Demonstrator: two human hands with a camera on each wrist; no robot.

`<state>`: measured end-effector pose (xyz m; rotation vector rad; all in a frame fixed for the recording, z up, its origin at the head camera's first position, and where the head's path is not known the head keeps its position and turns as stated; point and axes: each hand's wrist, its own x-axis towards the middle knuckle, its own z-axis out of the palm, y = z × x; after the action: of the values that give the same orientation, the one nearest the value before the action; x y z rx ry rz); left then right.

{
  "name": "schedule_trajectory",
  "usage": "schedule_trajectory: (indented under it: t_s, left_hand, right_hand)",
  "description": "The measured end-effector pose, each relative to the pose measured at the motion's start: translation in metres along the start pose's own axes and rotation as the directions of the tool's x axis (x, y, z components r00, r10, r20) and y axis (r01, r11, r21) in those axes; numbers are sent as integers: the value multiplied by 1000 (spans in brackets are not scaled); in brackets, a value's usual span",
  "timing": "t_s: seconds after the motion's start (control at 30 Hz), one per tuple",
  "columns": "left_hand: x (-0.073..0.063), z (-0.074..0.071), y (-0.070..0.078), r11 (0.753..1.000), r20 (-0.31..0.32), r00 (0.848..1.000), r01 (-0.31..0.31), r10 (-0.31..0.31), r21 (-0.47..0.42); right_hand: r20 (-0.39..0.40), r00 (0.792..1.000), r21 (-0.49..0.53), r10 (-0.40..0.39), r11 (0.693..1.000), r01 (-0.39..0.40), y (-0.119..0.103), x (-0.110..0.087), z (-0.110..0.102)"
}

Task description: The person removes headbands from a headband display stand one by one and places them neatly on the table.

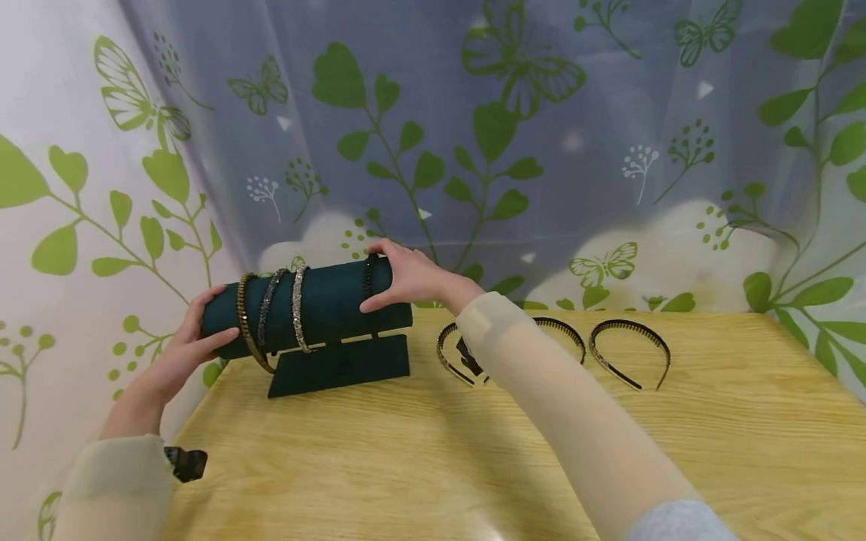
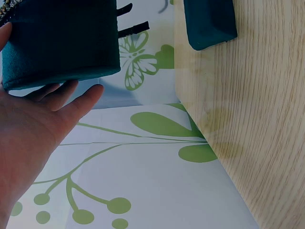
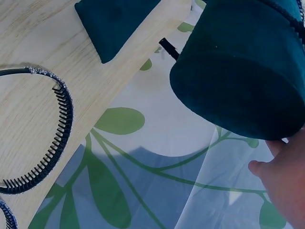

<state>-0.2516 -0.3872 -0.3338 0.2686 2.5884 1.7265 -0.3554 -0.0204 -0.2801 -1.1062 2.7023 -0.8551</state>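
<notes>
A dark green velvet headband display stand [image 1: 338, 300] has a horizontal roll above a flat base [image 1: 345, 367]. My left hand [image 1: 172, 359] grips the roll's left end, thumb in front. Beside that thumb sits a gold headband [image 1: 242, 308], then a dark grey headband [image 1: 266, 304] and a silver glittery headband [image 1: 297, 308]. Towards the right end, a black headband [image 1: 368, 278] crosses the roll. My right hand [image 1: 416, 278] spans it, fingertips at its top and thumb near its lower front. In the right wrist view, the roll hides most of the right fingers.
On the wooden table [image 1: 379, 466], several toothed headbands lie right of the stand: one [image 1: 442, 349] partly behind the right sleeve [image 1: 541, 376], another [image 1: 573, 330] past it, and one [image 1: 631, 324] farther right. A leaf-print curtain [image 1: 433, 150] hangs behind the table.
</notes>
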Motion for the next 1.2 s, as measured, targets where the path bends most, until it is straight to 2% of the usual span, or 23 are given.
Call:
schedule_trajectory:
  t_s: [0.23, 0.57, 0.77, 0.97, 1.2]
  left_hand:
    - [-2, 1, 2, 1000, -8, 1000, 2, -2, -1]
    - [-1, 0, 3, 1000, -9, 1000, -4, 4, 4]
    - [-4, -3, 2, 1000, -16, 1000, -1, 1, 15]
    - [-2, -1, 0, 1000, -16, 1000, -4, 4, 23]
    - [0, 1, -1, 1000, -10, 1000, -4, 4, 8]
  right_hand:
    - [27, 1000, -112, 3, 994, 0, -1, 3, 2]
    - [13, 1000, -130, 22, 991, -20, -1, 1, 1]
    - [-32, 998, -9, 61, 998, -61, 7, -5, 3]
    - [-44, 995, 142, 94, 986, -87, 17, -10, 7]
    - [-81, 993, 211, 83, 975, -64, 26, -16, 9]
